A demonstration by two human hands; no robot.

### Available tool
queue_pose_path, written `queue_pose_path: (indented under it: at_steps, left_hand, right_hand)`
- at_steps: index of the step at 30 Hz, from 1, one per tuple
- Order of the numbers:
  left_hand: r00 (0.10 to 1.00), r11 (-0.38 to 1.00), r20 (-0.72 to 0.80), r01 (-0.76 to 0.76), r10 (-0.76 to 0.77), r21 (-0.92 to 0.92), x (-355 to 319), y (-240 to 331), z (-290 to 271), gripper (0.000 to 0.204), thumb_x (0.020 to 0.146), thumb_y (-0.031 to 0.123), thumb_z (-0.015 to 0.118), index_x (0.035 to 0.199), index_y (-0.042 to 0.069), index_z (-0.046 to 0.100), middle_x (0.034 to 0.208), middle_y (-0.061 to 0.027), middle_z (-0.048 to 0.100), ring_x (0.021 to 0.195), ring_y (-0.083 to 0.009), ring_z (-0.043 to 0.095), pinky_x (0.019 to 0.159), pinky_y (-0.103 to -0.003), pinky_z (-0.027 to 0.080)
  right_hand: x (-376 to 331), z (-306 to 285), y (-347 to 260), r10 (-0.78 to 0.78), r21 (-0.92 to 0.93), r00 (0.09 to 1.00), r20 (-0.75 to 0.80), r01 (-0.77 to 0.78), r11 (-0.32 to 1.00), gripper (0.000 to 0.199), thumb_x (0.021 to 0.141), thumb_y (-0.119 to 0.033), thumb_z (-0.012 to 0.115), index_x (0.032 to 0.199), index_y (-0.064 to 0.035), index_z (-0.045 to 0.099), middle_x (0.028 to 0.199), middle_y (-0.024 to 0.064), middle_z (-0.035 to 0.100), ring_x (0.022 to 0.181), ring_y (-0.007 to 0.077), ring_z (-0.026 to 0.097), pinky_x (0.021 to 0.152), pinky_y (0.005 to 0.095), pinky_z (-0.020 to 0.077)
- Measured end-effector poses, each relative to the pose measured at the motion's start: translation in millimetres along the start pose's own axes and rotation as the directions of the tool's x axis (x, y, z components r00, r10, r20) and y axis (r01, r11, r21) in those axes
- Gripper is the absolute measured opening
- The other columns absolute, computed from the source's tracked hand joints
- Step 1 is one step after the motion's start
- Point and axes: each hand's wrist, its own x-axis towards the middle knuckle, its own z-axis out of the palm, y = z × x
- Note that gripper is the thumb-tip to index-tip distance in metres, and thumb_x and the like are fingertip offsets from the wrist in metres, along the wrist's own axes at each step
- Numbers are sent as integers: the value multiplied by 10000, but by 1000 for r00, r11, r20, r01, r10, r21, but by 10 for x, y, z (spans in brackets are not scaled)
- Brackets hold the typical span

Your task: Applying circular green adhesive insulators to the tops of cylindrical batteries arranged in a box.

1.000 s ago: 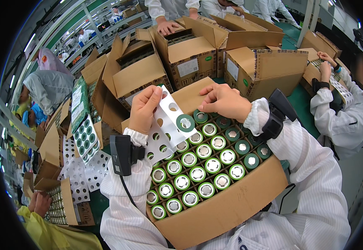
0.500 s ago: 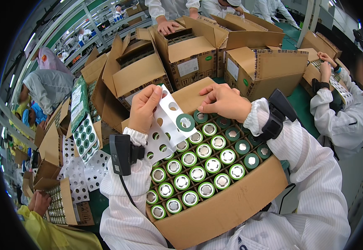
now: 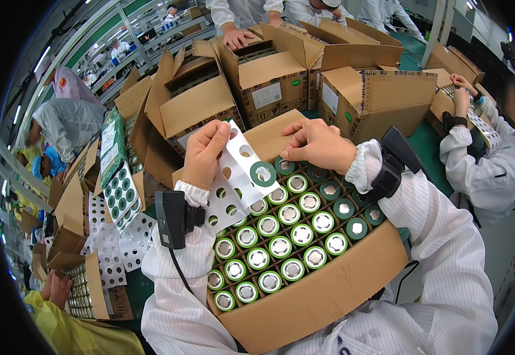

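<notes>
Head view: white punched sheet [image 3: 234, 177] pinched in left hand [image 3: 204, 155] fingers over box [image 3: 322, 290] of cells [image 3: 281, 245]; right hand [image 3: 316, 145] fingers curled, pressed on cells at box's far edge, nothing gripped.

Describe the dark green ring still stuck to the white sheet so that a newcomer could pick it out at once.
Start at the open cardboard box of green cylindrical cells nearest the camera. Above its far left corner the left hand holds a white punched sheet. The ring sits at that sheet's right edge, the only green ring on it; every other spot is a bare hole.
</notes>
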Motion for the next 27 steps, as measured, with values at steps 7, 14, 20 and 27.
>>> queue_pose_path:
  at_steps: [7,14,20,27]
  left_hand:
    - [1000,1000,-2,-4,4,-3,3,6,6,270,937,273,516,833,32,582,738,42,568,653,-13,467,597,-167,368]
    - [1000,1000,20,7,-7,-3,8,-6,-15,269,936,274,518,827,36,579,727,45,562,645,-11,464,591,-166,366]
    - [1000,1000,13,3,-3,-5,3,8,-8,267,936,273,517,832,36,582,728,42,565,644,-11,468,591,-166,371]
    - [1000,1000,21,1,0,-11,3,10,0,262,937,268,516,840,34,585,743,39,572,657,-14,475,606,-167,376]
  right_hand:
    - [-10,-13,-24,10,-11,1000,-5,-11,1000,237,743,-312,690,758,-76,704,1182,37,544,1082,195,442,949,386,200]
    - [-4,-10,-16,12,-19,1000,-11,-13,1000,231,744,-303,692,744,-72,697,1185,41,543,1056,193,467,949,385,204]
    - [-1,-6,-22,21,-13,1000,-11,-21,1000,231,740,-308,689,748,-78,704,1184,44,545,1058,196,475,961,397,201]
    - [12,-27,2,27,45,1000,11,-28,999,238,734,-312,688,754,-76,711,1175,51,555,1054,205,494,959,401,216]
